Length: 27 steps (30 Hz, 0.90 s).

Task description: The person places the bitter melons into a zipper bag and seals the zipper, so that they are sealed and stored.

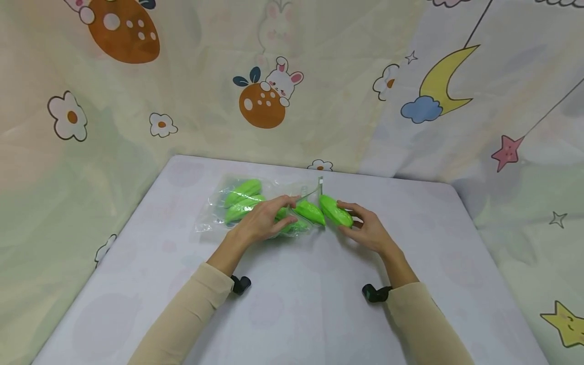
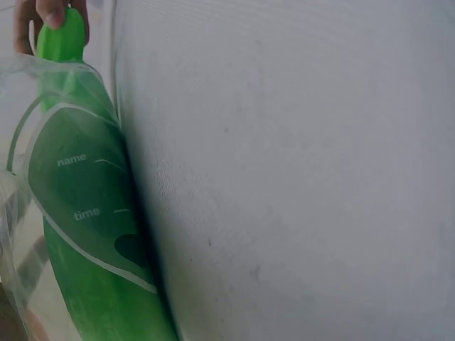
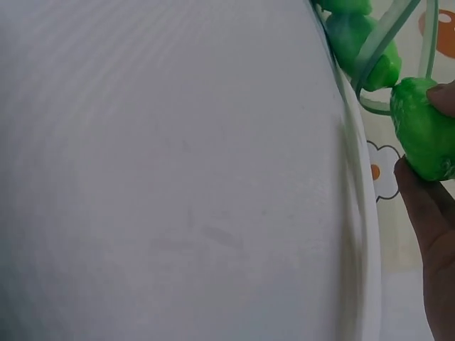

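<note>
A clear plastic zip bag [image 1: 206,217] lies on the table with several bright green, elongated, ridged vegetables [image 1: 243,190] inside. My left hand [image 1: 261,221] is at the bag's mouth, its thumb and fingers gripping the plastic there. One green piece [image 1: 311,212] lies right at the opening. Just right of the mouth, my right hand [image 1: 367,232] holds another green vegetable [image 1: 335,211] between thumb and fingers, its far end close to the bag's edge. The left wrist view shows the bag's printed panel [image 2: 85,185], reading "name" and "time", over a green piece.
A pale cloth covers the table [image 1: 296,314], and a patterned curtain [image 1: 337,101] hangs behind its back edge. Dark wrist cameras sit at the left cuff [image 1: 241,285] and the right cuff [image 1: 376,293].
</note>
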{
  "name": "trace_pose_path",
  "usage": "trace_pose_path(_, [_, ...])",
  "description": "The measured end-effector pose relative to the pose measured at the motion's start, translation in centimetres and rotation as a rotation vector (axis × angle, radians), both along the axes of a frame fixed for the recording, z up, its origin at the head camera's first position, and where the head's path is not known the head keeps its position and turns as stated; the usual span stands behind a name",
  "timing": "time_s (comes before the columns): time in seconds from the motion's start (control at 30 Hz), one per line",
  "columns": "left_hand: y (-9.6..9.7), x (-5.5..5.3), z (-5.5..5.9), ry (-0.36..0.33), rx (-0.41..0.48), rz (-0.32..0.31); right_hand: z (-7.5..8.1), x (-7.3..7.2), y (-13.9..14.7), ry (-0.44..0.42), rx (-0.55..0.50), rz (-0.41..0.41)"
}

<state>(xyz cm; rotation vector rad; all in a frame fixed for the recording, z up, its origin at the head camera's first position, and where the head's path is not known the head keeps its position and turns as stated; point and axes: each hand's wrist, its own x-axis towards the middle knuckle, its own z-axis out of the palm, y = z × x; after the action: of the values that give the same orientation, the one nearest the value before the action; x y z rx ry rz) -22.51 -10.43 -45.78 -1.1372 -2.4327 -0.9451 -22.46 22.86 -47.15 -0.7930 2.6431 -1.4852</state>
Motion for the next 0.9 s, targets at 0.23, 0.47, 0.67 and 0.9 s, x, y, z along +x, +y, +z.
trace_pose_path(0.23, [0.1, 0.1, 0.0, -0.002, -0.001, 0.004, -0.3, -0.7, -0.4, -0.036, 0.017, -0.001])
trace_pose_path(0.47, [0.3, 0.1, 0.0, -0.002, -0.011, -0.003, -0.4, -1.0, -1.1, -0.048, 0.05, -0.01])
trace_pose_path(0.67, [0.4, -0.1, -0.1, 0.0, -0.02, -0.005, -0.2, -1.0, -1.5, -0.045, 0.016, 0.019])
trace_pose_path(0.9, [0.6, -0.2, -0.3, -0.036, -0.03, -0.022, -0.5, -1.2, -2.5, -0.069, 0.007, 0.016])
